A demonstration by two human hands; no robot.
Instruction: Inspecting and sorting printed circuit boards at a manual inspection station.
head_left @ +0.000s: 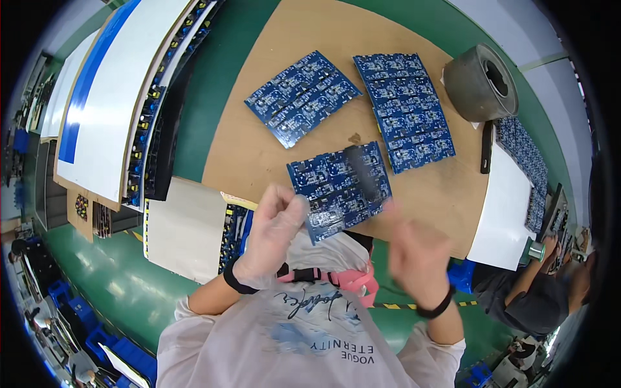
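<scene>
A blue circuit board panel point(336, 184) lies at the near edge of the brown table point(259, 149), with a grey strip point(363, 171) laid across its right part. My left hand point(275, 233), in a thin clear glove, has its fingers curled together and touches the panel's near-left corner; I cannot make out anything between the fingers. My right hand point(414, 249) is blurred just below the panel's near-right corner, fingers apart, with nothing visible in it. Both wrists wear black bands.
Two more blue panels point(303, 97) point(406, 110) lie farther back. A big grey tape roll point(480, 83) stands at the back right, beside a black tool point(486, 147), a white sheet point(506, 207) and a stack of boards point(525, 155). Another person point(537, 294) sits at the right. Racked trays point(152, 129) stand on the left.
</scene>
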